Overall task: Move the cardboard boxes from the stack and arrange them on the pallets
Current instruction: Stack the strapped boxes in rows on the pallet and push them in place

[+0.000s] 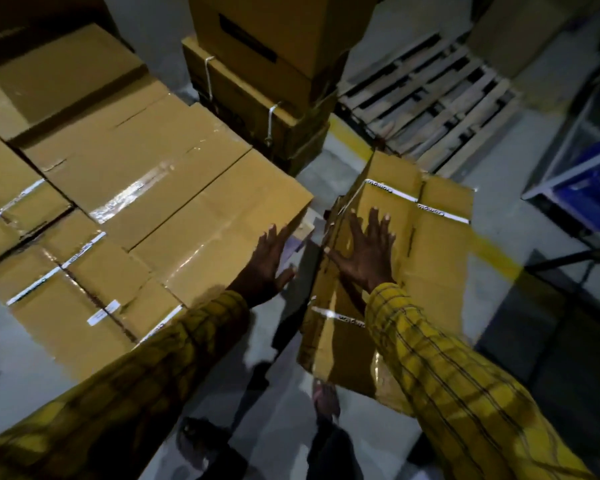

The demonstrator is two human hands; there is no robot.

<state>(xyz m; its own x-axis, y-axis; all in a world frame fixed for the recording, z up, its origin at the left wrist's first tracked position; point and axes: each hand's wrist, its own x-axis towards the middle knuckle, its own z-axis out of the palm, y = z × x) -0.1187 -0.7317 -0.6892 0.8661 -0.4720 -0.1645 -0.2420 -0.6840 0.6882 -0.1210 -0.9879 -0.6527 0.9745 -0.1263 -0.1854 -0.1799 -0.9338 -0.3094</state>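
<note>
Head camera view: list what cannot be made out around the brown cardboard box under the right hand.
- Brown cardboard box: near end hidden by the yellow checked sleeve.
- What it rests on: hidden by the box itself.
- White tape print: too blurred to read.
- Left hand: contact with the box unclear.
- Blue plastic crate: cut off by the right edge.

No text fully legible. White tape [392,192] on the box [430,258] under the right hand [368,252] carries repeated dark lettering, blurred. Small white label [103,312] on a box left of it: unreadable.
</note>
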